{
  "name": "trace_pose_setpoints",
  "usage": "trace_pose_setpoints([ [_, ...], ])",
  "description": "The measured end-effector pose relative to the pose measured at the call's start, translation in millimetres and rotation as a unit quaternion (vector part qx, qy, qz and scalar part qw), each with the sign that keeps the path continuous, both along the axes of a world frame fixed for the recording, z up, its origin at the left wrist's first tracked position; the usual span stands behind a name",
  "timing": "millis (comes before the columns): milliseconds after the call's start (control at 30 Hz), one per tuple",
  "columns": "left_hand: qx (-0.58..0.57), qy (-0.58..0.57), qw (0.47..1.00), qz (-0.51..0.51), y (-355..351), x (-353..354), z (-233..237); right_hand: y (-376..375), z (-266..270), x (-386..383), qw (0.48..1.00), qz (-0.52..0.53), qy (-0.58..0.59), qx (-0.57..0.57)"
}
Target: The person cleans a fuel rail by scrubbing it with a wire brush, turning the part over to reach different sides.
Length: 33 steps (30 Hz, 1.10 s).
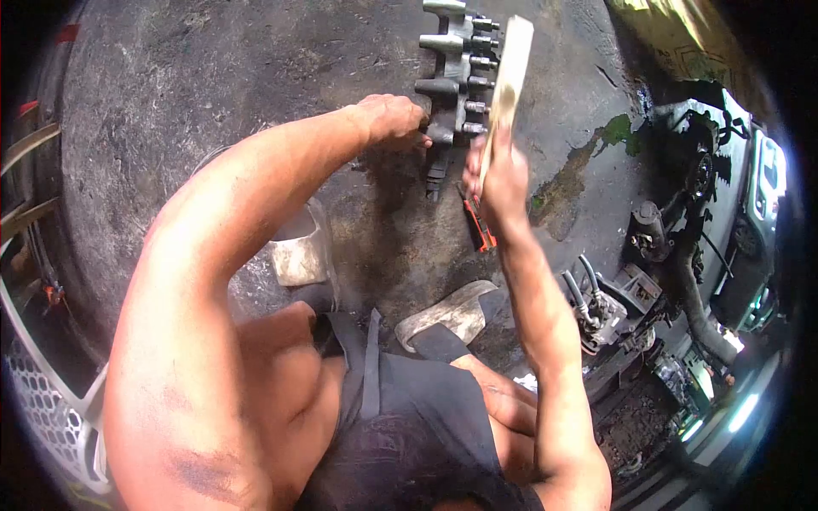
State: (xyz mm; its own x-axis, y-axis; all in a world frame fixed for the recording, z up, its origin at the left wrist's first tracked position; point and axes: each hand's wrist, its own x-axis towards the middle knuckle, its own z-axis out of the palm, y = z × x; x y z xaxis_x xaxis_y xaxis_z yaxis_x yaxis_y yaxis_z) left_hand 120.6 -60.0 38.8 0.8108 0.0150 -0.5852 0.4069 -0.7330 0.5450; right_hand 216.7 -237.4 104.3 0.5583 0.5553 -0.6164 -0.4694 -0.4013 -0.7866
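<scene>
Cast-metal multi-port engine part (450, 64) on oily concrete floor (213, 77): likely heavy, rigid, greasy, best gripped by its solid body; left hand (394, 121) clasps its lower end, right hand (503, 183) clenches a wooden block (509, 68).

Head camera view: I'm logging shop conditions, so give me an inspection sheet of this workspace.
Surface: dark, stained concrete floor with a greenish wet patch.
Job's things: metal pump block on the floor; wooden stick raised beside it.
Clutter: orange-handled tool lying on the floor below the right hand; pale sandal near the knees.
Fingers: left hand closed on the block's near end; right hand closed round the stick.
Cables: hoses among the parts at right.
Surroundings: engine parts at right; white mesh panel at lower left.
</scene>
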Motion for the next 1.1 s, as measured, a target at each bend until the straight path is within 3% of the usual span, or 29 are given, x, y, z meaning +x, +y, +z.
trace_pose_setpoints([
  [67, -0.011, 0.000, 1.000, 0.016, 0, -1, 3, -51, -13, -23, 0.999, -0.008, -0.048, -0.023],
  [133, -0.005, -0.003, 0.999, 0.034, -3, -4, 0, -104, -39, -42, 0.978, 0.087, -0.125, -0.143],
  [233, -0.008, 0.002, 0.999, 0.034, 1, -1, 6, -102, -112, -27, 0.897, 0.226, -0.369, -0.092],
  [300, -0.011, -0.017, 0.999, 0.045, -4, -4, 6, -49, -107, -10, 0.932, 0.181, -0.298, -0.098],
  [333, -0.011, -0.008, 0.999, 0.031, -7, -4, 5, -19, -77, -3, 0.970, 0.120, -0.165, -0.135],
  [400, 0.007, 0.001, 1.000, 0.010, -2, 0, 3, 11, -36, 15, 0.995, -0.037, -0.073, -0.059],
  [433, 0.008, 0.007, 1.000, 0.009, -2, 1, 5, 12, -28, 21, 0.996, -0.056, -0.061, 0.023],
  [533, -0.002, 0.001, 1.000, 0.012, -2, -3, 8, -23, -2, -2, 0.996, 0.001, -0.084, 0.022],
  [667, -0.008, 0.000, 1.000, 0.015, -1, -2, 7, -88, -14, -53, 0.993, 0.062, -0.052, -0.088],
  [767, 0.003, 0.006, 1.000, 0.014, -1, 0, 5, -88, -109, -28, 0.924, 0.196, -0.317, -0.080],
  [800, 0.002, 0.007, 1.000, 0.012, -2, -1, 6, -42, -63, -26, 0.982, 0.093, -0.115, -0.116],
  [867, 0.002, 0.000, 1.000, 0.010, -8, -2, 7, -3, -50, 3, 0.994, 0.055, -0.055, -0.075],
  [900, 0.003, -0.007, 1.000, 0.002, -7, -2, 3, 6, -41, 14, 0.995, -0.036, 0.088, -0.021],
  [933, 0.007, -0.015, 1.000, -0.005, -3, 0, 1, 6, -33, 19, 0.990, -0.072, 0.115, 0.034],
  [1067, 0.002, -0.007, 1.000, -0.009, 0, 0, -1, -51, -10, -11, 0.999, 0.000, 0.046, 0.014],
  [1100, 0.008, 0.008, 1.000, -0.006, -1, 0, 1, -73, -20, -27, 0.994, -0.056, 0.089, -0.011],
])
